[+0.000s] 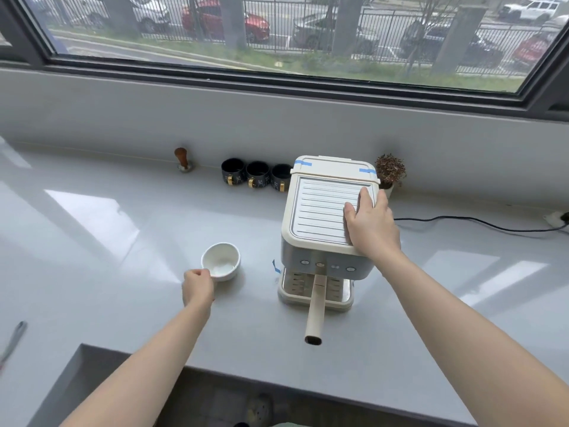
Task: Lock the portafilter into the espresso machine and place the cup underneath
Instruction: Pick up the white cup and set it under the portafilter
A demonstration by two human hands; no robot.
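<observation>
White cup [221, 261] on grey counter [123, 241], left hand [198, 286] pinching its near rim, right hand [369, 224] flat, fingers together, atop espresso machine [320, 211], portafilter [315, 309] handle projecting from beneath.

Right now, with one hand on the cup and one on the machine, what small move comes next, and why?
Probably slide the white cup rightward onto the drip tray. The portafilter handle already juts from the espresso machine, the left hand grips the cup's handle, and the right hand rests on top.
</observation>
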